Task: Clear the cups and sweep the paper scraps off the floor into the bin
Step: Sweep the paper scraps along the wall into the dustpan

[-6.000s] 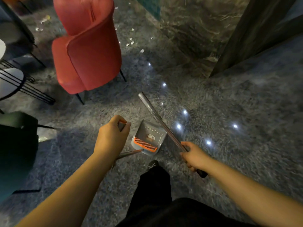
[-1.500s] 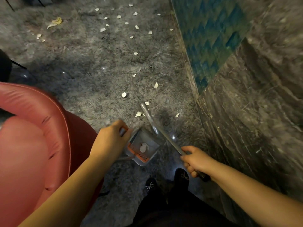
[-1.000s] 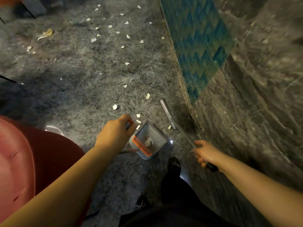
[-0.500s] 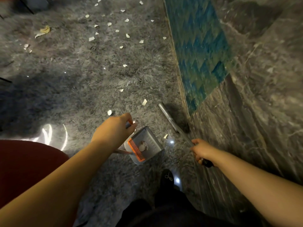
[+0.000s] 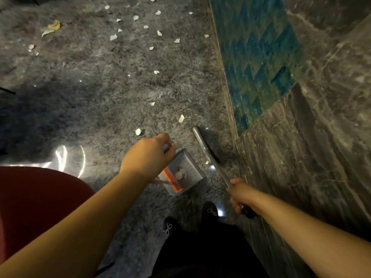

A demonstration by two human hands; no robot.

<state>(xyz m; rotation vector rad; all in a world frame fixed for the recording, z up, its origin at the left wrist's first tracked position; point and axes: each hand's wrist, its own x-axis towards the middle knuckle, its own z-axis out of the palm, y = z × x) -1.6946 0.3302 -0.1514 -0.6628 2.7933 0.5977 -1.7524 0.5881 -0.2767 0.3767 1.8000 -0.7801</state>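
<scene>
Since half second ago, dustpan (image 5: 185, 173) turning slightly, red chair (image 5: 36, 205) taking more of lower left. Left hand (image 5: 147, 157) gripping dustpan handle; right hand (image 5: 241, 195) gripping broom (image 5: 208, 155) handle. Dustpan grey plastic, boxy, orange comb teeth, crumpled scrap inside, sitting near feet. Broom metal rod running from right hand up-left, head lying along marble wall (image 5: 301, 147). Paper scraps (image 5: 181, 118) lying scattered on glossy speckled floor (image 5: 100, 81).

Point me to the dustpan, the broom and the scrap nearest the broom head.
dustpan (image 5: 187, 171): head view, on its grey tray.
broom (image 5: 215, 167): head view, on the metal shaft.
paper scrap (image 5: 207, 162): head view, on the scrap between shaft and pan.
</scene>
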